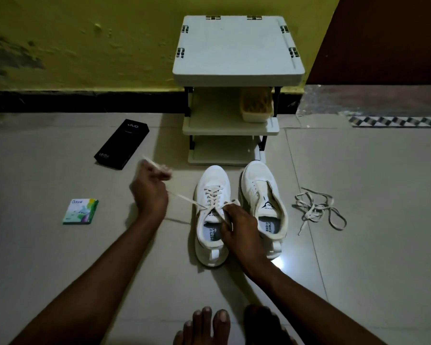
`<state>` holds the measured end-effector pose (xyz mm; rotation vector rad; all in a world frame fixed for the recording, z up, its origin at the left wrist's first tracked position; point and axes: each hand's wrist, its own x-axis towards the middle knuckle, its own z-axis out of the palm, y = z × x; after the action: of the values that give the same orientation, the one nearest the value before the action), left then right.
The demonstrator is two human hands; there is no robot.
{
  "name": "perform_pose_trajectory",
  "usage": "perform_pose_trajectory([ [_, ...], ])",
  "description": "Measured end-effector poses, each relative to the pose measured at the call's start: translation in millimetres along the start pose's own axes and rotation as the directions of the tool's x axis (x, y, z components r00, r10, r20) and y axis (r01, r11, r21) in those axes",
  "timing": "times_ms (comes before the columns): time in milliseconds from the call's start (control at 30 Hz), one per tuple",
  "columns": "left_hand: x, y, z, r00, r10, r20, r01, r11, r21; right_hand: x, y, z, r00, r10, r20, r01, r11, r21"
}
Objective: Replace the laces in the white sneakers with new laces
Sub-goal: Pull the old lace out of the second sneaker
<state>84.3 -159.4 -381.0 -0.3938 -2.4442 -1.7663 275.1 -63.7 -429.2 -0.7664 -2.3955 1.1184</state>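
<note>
- Everything comes through dim and murky to me; the yellow wall point(85, 46) reads as a dull olive and the colours look flat.
- One hard glare spot sits on the glossy floor point(358, 220), just beside the heel of the sneaker point(264, 195) on the right, so the light seems to fall from above, near the camera.
- The rack point(238, 46) throws a soft shadow to its left across the floor.
- The left hand point(149, 190) and the lace point(184, 196) it grips are smeared by motion blur; I cannot tell its fingers point(164, 174) apart.
- Wide-angle bending curves the black skirting point(60, 100), and the corners darken.
</note>
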Motion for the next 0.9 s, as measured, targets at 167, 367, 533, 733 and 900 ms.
perform_pose_trajectory([
  [167, 34.6, -19.3, -23.4, 0.967, -0.207, 0.150, 0.184, 0.971, 0.153, -0.5, -1.0, 0.7, 1.000, 0.009, 0.016, -0.008, 1.000, -0.017],
  [367, -24.5, -34.8, -19.8, 0.860, -0.014, 0.510, -0.180, 0.928, 0.328, 2.4, -1.6, -1.8, 1.000, -0.003, 0.023, 0.004, 1.000, -0.017],
  [533, -55.3, -36.2, -9.5, 0.665, 0.162, 0.729, -0.466, 0.853, 0.236, 5.3, -8.2, -6.9, 0.999, -0.034, -0.004, 0.034, 0.996, -0.083],
  [733, -79.7, -49.5, -1.8, 0.703, 0.202, 0.682, -0.519, 0.801, 0.298, 32.1, -14.3, -8.6, 0.979, -0.140, 0.151, 0.170, 0.963, -0.208],
  [900, -74.9, -40.5, 0.7, 0.663, 0.213, 0.718, -0.582, 0.750, 0.315, 54.8, -27.6, -12.4, 0.938, -0.118, 0.326, 0.256, 0.870, -0.420],
])
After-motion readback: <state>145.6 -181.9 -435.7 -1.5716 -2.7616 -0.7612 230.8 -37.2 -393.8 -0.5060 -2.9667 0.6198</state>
